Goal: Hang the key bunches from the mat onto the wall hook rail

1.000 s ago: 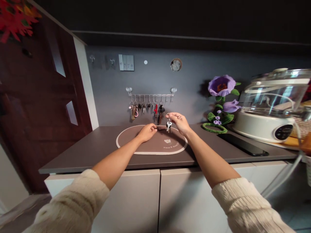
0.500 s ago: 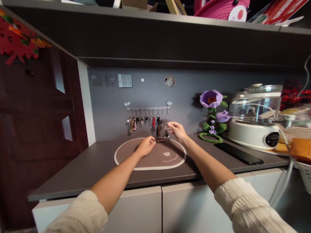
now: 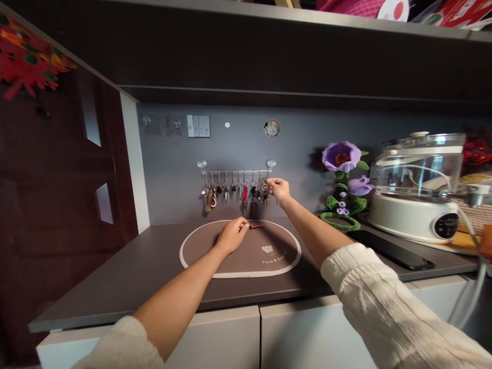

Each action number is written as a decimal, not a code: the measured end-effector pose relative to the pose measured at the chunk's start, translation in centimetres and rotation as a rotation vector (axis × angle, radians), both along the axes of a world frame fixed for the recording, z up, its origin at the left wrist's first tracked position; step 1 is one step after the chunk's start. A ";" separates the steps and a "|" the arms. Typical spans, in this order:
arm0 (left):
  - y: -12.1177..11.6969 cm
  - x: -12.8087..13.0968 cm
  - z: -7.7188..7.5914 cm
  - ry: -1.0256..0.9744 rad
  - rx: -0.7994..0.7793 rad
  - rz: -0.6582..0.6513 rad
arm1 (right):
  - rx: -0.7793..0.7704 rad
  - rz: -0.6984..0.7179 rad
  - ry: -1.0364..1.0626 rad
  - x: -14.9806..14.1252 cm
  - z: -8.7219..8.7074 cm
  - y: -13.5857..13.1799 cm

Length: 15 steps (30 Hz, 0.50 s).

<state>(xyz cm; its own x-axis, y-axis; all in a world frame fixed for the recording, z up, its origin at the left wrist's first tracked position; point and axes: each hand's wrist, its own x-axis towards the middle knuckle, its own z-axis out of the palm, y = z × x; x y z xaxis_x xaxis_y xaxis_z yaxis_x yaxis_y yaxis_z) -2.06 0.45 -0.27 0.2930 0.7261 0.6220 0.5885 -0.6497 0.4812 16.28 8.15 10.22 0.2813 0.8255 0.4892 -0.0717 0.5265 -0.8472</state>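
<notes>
Pinching a ring of keys (image 3: pixel 265 193) mid-frame is the right hand (image 3: pixel 280 191); lower, the left hand (image 3: pixel 232 234) has an unclear grip.

We list one dark grey-brown countertop (image 3: pixel 115 274). Behind the countertop: a grey wall (image 3: pixel 169 159), bearing a pale four-part panel (image 3: pixel 199 126) and a round cut-out (image 3: pixel 272 127) with whitish filling. Above the countertop: a dark shelf (image 3: pixel 230 56), its underside dim. Left of the countertop: a white upright trim (image 3: pixel 134 159) and a dark reddish-brown door (image 3: pixel 57 215) with pale insets (image 3: pixel 104 204). Beneath the countertop: off-white cabinet fronts (image 3: pixel 215 338), where we note uneven light and soft shadow.
</notes>
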 end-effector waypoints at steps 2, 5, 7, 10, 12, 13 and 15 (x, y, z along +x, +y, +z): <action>0.0 0.0 0.0 0.013 0.018 0.014 | -0.006 -0.033 0.006 -0.2 0.3 0.8; -0.1 0.0 0.1 0.031 0.037 0.028 | -0.004 -0.114 -0.028 -0.5 0.6 2.0; -0.1 0.0 0.1 0.043 0.042 0.036 | 0.006 -0.184 -0.075 -0.6 0.7 2.8; -0.1 0.0 0.1 0.051 0.048 0.044 | 0.026 -0.284 -0.147 -0.6 0.7 3.7; -0.1 -0.1 0.2 0.054 0.053 0.042 | 0.037 -0.339 -0.191 -0.7 0.5 4.1; -0.2 -0.1 0.2 0.054 0.055 0.041 | 0.035 -0.362 -0.208 -0.7 0.4 4.3; -0.2 -0.1 0.2 0.056 0.058 0.040 | 0.023 -0.396 -0.225 -0.7 0.1 4.6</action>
